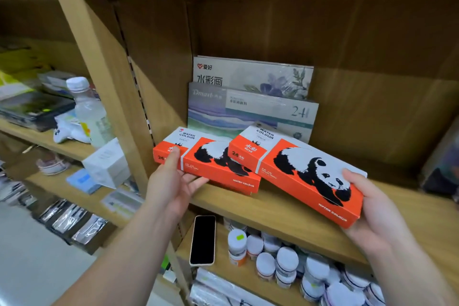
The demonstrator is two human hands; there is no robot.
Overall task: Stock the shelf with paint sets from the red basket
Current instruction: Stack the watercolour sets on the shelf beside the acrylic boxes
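At a wooden shelf (273,208), the left hand (173,181) keeps a pinching grip on the left set (213,164), thumb above and fingers beneath. The right hand (367,208) has its grip wrapped round the tilted right set (305,176), just beside the left one. Beyond both grips, two back sets (250,107) lean upright. A phone (203,240) lies below the left grip.

Pretty sure this is an art supply shop; wooden shelves (273,208) run in units side by side; several boxed watercolour sets (285,156) sit together; little paint jars (285,261) crowd the shelf below; shrink-wrapped packs (72,218) fill the next unit.
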